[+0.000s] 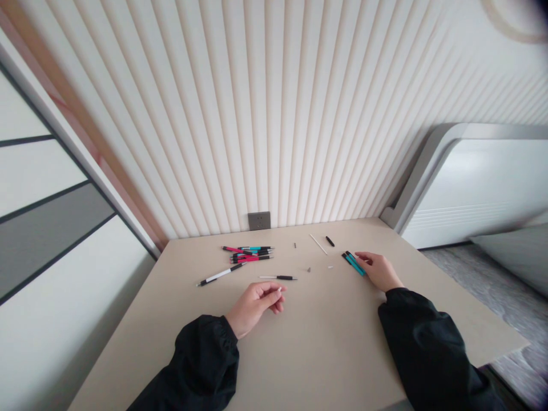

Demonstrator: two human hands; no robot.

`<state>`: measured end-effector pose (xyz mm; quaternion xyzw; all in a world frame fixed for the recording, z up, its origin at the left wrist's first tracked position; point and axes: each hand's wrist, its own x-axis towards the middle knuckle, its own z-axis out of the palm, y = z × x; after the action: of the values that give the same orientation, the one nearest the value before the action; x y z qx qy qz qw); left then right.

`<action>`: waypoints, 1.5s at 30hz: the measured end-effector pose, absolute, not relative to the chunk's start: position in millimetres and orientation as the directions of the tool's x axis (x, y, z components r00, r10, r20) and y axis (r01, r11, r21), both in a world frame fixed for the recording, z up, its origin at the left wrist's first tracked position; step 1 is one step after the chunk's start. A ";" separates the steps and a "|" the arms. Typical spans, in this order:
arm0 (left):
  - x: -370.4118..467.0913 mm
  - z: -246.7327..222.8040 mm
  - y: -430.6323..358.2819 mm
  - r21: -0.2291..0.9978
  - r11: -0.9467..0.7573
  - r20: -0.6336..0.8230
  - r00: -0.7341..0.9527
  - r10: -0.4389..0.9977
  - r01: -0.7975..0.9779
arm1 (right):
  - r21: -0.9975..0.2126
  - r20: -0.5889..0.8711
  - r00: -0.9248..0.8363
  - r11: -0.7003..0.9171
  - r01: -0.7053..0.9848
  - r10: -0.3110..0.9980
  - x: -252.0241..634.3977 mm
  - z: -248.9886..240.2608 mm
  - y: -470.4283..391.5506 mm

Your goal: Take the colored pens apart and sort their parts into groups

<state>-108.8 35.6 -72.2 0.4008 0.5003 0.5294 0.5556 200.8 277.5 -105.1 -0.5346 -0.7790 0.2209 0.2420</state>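
Observation:
My left hand hovers over the front middle of the table, thumb and fingers pinched on a small white pen part. At the right, my right hand has its fingers closed at the side of two turquoise pen barrels with black ends. Beyond my left hand lies a black pen grip section with a bare white refill. Tiny loose parts are scattered between the hands: a grey tip, a short white piece and a small spring-like piece.
A pile of red, turquoise and black pens lies at the back left, with a white and black pen before it. A thin white refill and a black grip lie at the back right. A wall socket sits behind the table.

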 end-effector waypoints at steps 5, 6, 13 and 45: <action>-109.0 -75.1 36.0 0.983 0.101 -0.108 -0.037 0.993 -0.153 | -0.585 0.371 -0.201 0.397 0.707 0.906 183.6 -90.7 259.7; -108.9 -76.2 36.3 0.984 0.096 -0.103 -0.038 0.994 -0.147 | -0.584 0.452 -0.189 0.450 0.676 0.871 175.5 -87.2 250.9; -106.5 -78.5 35.2 0.992 0.098 -0.101 -0.037 0.994 -0.082 | -0.473 0.615 -0.638 0.864 0.171 0.463 92.0 -73.4 157.9; -132.3 -76.6 38.0 0.371 -0.122 0.503 -0.089 0.860 0.921 | -0.415 0.369 -0.580 0.687 0.596 0.726 138.1 -103.7 236.0</action>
<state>-132.3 38.0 -76.6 0.6734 0.6609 0.3279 -0.0466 138.1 236.0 -103.7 -0.3757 -0.8801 0.1240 0.2624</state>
